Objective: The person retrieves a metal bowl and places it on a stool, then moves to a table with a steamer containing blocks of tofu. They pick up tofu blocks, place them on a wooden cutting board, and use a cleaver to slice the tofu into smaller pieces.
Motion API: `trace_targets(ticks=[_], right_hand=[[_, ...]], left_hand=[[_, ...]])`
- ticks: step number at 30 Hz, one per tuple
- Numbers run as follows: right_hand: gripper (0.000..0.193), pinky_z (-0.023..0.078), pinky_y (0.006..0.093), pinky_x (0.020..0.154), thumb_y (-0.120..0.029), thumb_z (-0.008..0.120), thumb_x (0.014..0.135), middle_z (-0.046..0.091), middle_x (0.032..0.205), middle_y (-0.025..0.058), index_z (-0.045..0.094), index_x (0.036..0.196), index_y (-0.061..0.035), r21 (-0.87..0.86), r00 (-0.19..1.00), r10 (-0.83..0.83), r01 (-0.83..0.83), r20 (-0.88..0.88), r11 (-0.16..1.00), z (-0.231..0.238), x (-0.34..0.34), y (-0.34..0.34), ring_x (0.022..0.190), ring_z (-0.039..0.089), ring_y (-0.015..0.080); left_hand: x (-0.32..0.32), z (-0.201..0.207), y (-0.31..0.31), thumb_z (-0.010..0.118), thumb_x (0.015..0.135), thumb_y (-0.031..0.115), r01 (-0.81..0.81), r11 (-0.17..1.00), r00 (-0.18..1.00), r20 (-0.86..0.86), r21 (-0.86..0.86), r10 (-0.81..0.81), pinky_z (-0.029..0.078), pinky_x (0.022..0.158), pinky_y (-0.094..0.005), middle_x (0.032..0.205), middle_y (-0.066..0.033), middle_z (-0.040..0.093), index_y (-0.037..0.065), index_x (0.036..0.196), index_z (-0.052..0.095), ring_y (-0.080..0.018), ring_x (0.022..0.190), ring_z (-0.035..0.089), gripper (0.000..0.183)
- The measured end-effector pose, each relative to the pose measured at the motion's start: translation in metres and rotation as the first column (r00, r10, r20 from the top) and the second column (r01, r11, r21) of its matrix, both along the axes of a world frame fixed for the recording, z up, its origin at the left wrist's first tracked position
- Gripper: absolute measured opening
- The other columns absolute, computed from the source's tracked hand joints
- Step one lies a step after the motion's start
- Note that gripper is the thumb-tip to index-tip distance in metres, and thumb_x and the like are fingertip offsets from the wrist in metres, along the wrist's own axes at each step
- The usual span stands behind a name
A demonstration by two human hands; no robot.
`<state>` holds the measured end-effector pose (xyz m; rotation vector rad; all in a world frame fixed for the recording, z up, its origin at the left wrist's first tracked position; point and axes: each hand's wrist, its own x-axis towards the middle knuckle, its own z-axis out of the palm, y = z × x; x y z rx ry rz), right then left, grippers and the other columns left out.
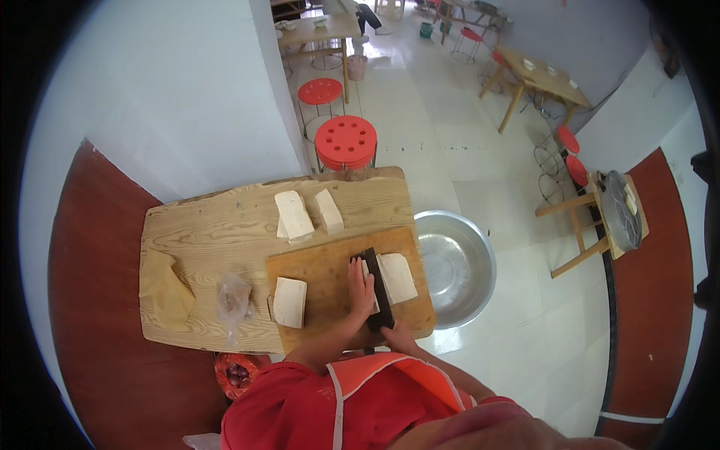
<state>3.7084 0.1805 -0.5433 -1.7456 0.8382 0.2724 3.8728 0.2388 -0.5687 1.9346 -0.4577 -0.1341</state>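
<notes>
Landmark: cutting board [322,296], set on the near right corner of the wooden desk [210,225].

- Cleaver [377,289] standing edge-down across the right half of the board, blade buried in a white block [396,276], presumably tofu; handle toward the body.
- Right hand [399,335] at the board's near edge, fingers wrapped shut round the cleaver handle, so downward force comes from there.
- Left hand [361,289] laid flat just left of the blade, fingers extended, pressing the block's cut side; likely steadies the soft block.
- Second white block [290,302] on the board's left part, apart from the blade.
- Two more blocks [306,214] beyond the board's far edge.
- Steel basin [457,262] on the floor right of the board, within reach.
- Crumpled plastic bag [233,298] left of the board.
</notes>
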Motion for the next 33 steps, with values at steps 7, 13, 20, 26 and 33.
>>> trace_targets(ticks=[7,13,20,26,33], right_hand=[[0.024,0.050,0.0423,0.055,-0.020,0.060,0.081,0.062,0.062,0.0167,0.065,0.089,0.0023,-0.051,0.997,-0.014,0.018,0.076,0.999,0.028,0.007,0.011,0.057,0.065,0.0292],[0.025,0.051,0.0505,0.065,-0.020,0.060,0.080,0.065,0.075,0.0263,0.066,0.089,0.0020,-0.298,0.997,0.061,-0.046,0.042,0.954,0.027,0.010,0.018,0.074,0.066,0.0420],[0.026,0.051,0.0505,0.071,-0.021,0.060,0.080,0.066,0.083,0.0256,0.067,0.097,-0.0024,-0.264,0.997,0.053,-0.036,0.059,0.964,0.034,0.012,0.013,0.081,0.065,0.0443],[0.039,0.049,0.0499,0.078,-0.018,0.056,0.082,0.065,0.091,0.0267,0.058,0.115,0.0019,-0.335,0.996,0.056,-0.029,0.072,0.942,0.033,0.010,0.011,0.089,0.064,0.0417],[0.015,0.046,0.0300,0.050,-0.016,0.064,0.081,0.057,0.061,0.0061,0.056,0.082,-0.0028,0.278,0.999,-0.016,0.007,0.031,0.960,0.034,0.009,-0.027,0.051,0.057,0.0153]], left_hand=[[0.000,0.023,0.013,0.048,0.095,0.012,-0.011,0.999,0.998,-0.065,0.035,0.014,0.024,0.116,-0.0410,0.152,-0.0232,0.028,0.003,0.149,0.027,-0.0372,0.141,0.028,0.058],[0.006,0.028,0.017,0.047,0.086,-0.003,0.034,0.999,0.996,0.085,-0.004,-0.033,0.028,0.114,-0.0411,0.151,-0.0246,0.027,0.006,0.147,0.033,-0.0403,0.139,0.029,0.063],[0.003,0.038,0.020,0.050,0.072,-0.008,0.064,0.993,0.988,-0.131,-0.100,-0.076,0.031,0.112,-0.0424,0.152,-0.0245,0.026,0.008,0.145,0.038,-0.0422,0.139,0.029,0.076],[0.002,0.012,0.022,0.046,0.072,-0.014,0.006,1.000,1.000,-0.018,-0.023,-0.006,0.028,0.115,-0.0380,0.151,-0.0178,0.035,0.007,0.148,0.032,-0.0333,0.141,0.031,0.081],[-0.001,-0.003,0.043,0.043,0.076,-0.013,-0.385,0.688,0.825,-0.563,-0.616,-0.043,0.038,0.104,-0.0313,0.137,-0.0119,0.053,0.001,0.144,0.039,-0.0250,0.123,0.053,0.070]])
